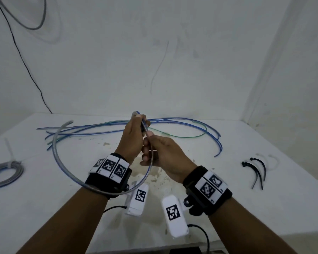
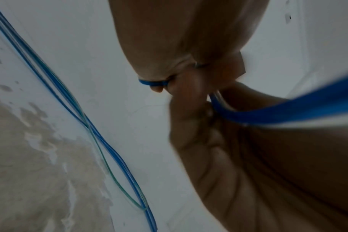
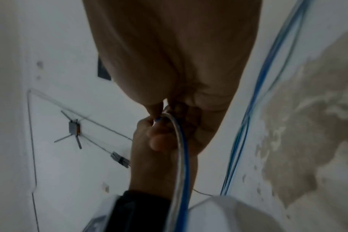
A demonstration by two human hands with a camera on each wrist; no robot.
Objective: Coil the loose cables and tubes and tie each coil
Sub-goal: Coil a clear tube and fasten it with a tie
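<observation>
I hold a clear tube with a blue stripe (image 1: 144,126) above the middle of the white table (image 1: 228,198). My left hand (image 1: 141,123) grips it near its upper end, fingers curled round it. Just below, my right hand (image 1: 148,136) pinches the same tube. From there the tube drops, loops under my left wrist and sweeps out left to its free end (image 1: 68,122). The left wrist view shows the blue stripe (image 2: 288,109) leaving my fingers. In the right wrist view the tube (image 3: 182,157) runs down past my left hand (image 3: 159,149).
Several loose blue and green tubes (image 1: 191,121) lie across the back of the table. A tied coil (image 1: 6,173) sits at the left edge. Black cable ties (image 1: 255,169) and pale ones (image 1: 272,160) lie at the right. A black cable (image 1: 26,66) hangs down the wall.
</observation>
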